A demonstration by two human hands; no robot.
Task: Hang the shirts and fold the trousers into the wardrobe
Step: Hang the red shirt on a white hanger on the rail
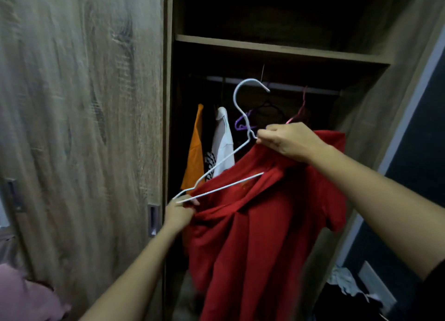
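Left hand [179,212] at seven o'clock clutches shirt [260,236] and hanger [224,161] tip, right hand [286,141] at three o'clock pinches hanger neck, seemingly to thread the shirt on.

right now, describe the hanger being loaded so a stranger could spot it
Look into the open wardrobe, in front of its rail. The white wire hanger is pinched at its neck by the right hand, one end inside the red shirt. The purple hanger and pink hanger hang behind it; it alone is white and hand-held.
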